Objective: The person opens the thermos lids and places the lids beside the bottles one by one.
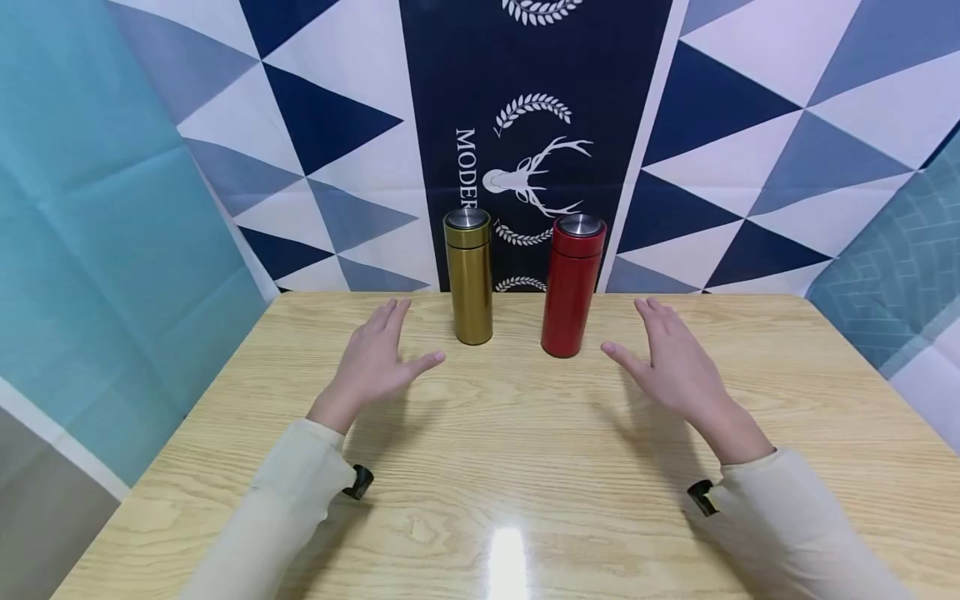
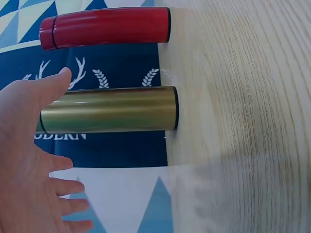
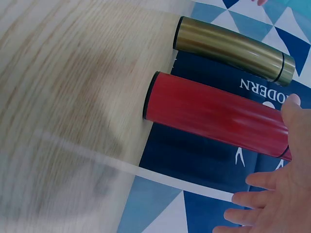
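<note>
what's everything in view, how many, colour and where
table: 1, light wood, centre
gold bottle: 1, gold with silver top, upright on the table
red bottle: 1, red with silver top, upright right of the gold bottle
backdrop: 1, navy, blue and white, behind the bottles
side sheets: 2, mostly blue-green, left and right of the table
wrist pieces: 2, black, one at each wrist
sleeves: 2, cream, on both arms
left hand: 1, bare, left of gold bottle
right hand: 1, bare, right of red bottle
</note>
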The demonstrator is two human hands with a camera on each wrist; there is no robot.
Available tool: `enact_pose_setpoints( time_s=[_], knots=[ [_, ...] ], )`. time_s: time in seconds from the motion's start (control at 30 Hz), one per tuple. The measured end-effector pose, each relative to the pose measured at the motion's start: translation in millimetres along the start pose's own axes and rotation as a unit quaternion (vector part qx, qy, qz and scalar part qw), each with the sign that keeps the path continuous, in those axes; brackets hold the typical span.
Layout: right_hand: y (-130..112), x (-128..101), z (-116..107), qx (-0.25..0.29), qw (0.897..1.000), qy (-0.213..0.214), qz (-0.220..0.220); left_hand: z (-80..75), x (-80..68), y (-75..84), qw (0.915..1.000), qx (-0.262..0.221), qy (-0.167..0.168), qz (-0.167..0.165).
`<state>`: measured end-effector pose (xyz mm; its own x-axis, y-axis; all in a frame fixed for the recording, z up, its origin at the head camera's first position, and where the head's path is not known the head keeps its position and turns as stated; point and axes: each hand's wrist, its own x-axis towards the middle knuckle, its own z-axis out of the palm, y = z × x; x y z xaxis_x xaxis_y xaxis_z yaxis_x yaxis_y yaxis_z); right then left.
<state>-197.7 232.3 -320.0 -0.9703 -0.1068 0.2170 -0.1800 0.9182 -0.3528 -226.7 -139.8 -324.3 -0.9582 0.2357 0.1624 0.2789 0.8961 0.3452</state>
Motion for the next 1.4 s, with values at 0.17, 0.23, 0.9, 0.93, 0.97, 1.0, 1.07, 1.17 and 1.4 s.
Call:
enact_pose_setpoints(
  time_s=[0.17,0.23,0.9,0.93,0.97,1.0,1.07,1.17,1.4],
  knots=[
    [-2.2,-0.6,-4.4,-0.008,1.000,-0.012,0.009,-1.0,10.8,1.2,0.9995,-0.029,-0.002,-0.008],
    [-3.3,-1.2,-6.0,-0.010,1.000,-0.014,0.015,-1.7,15.6,1.8,0.9990,-0.042,0.000,-0.010],
    [-29.8,2.8,-23.4,-0.008,1.000,0.008,0.020,16.6,66.8,20.6,0.9565,-0.281,0.019,-0.076],
    [-30.2,2.6,-25.1,-0.005,1.000,0.011,0.019,18.2,69.2,23.1,0.9535,-0.291,0.022,-0.076],
    [-30.6,2.5,-26.9,-0.002,1.000,0.013,0.019,19.6,71.2,25.4,0.9512,-0.298,0.026,-0.077],
    [-31.0,2.5,-28.7,0.002,1.000,0.015,0.019,20.9,73.1,27.7,0.9491,-0.304,0.031,-0.077],
    [-32.1,2.4,-32.0,0.011,1.000,0.020,0.017,23.1,76.6,31.5,0.9453,-0.314,0.043,-0.077],
    [-33.9,2.5,-35.1,0.028,0.999,0.031,0.011,26.1,80.7,35.8,0.9390,-0.328,0.061,-0.081],
    [-37.3,1.5,-36.6,0.066,0.995,0.072,-0.009,34.5,85.9,38.2,0.9299,-0.350,0.074,-0.086]
  ],
)
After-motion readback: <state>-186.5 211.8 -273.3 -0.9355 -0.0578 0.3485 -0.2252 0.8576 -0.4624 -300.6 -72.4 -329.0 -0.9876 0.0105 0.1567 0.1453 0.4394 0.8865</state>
